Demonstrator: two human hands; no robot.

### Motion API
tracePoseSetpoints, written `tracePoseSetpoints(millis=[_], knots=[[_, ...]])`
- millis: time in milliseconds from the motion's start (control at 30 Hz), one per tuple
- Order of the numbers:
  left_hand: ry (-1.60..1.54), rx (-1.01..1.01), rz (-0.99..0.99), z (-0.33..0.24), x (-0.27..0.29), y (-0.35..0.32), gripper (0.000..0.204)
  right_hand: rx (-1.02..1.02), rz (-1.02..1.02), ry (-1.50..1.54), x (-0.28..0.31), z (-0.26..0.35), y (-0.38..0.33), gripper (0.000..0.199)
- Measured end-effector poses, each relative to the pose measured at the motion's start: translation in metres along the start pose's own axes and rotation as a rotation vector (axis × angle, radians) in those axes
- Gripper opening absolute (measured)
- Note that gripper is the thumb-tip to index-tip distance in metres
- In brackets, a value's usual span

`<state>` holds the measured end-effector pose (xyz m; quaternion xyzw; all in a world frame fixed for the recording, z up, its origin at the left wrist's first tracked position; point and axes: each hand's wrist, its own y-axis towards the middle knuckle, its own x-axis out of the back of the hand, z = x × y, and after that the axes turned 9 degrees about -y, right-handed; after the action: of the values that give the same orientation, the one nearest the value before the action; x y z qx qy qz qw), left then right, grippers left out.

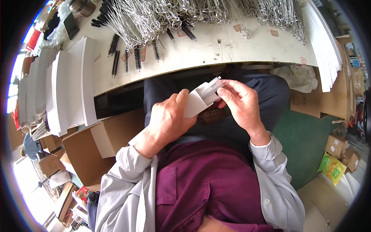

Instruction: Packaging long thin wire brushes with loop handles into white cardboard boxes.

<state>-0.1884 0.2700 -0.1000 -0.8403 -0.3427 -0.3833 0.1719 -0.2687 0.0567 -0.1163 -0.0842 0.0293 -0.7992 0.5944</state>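
My left hand [168, 120] grips a small white card sleeve [195, 101] over my lap, below the table's front edge. My right hand [241, 103] pinches a white-bristled wire brush [211, 87] whose lower end sits inside the sleeve's open top. Both hands meet close together at the sleeve. How far the brush reaches inside is hidden by the card.
On the white worktable [216, 50] lies a big heap of wire-handled brushes [185, 13], with loose black brushes [115, 52] nearer the edge. Stacks of white cards [71, 85] stand at left and along the right edge [326, 50]. Cardboard boxes [87, 149] sit below.
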Motion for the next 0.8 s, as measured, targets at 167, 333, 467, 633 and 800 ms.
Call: tracePoseSetpoints(millis=[167,333,467,633,800], knots=[[0.025,0.005,-0.013,0.003,-0.005,-0.001,0.049,0.084,0.003,-0.243,-0.003,0.005,0.002,0.024],[0.042,0.005,-0.031,0.004,-0.010,-0.004,0.049,0.142,0.008,-0.406,-0.007,0.003,0.002,0.021],[0.046,0.012,-0.020,0.004,-0.009,-0.005,0.052,0.157,-0.122,-0.243,-0.011,-0.005,0.001,0.019],[0.044,-0.005,-0.034,0.005,-0.008,-0.009,0.058,0.064,-0.163,-0.066,-0.013,0.002,0.000,0.016],[0.051,0.008,-0.046,0.006,-0.011,-0.011,0.060,-0.027,-0.124,0.097,-0.019,0.005,0.002,0.015]])
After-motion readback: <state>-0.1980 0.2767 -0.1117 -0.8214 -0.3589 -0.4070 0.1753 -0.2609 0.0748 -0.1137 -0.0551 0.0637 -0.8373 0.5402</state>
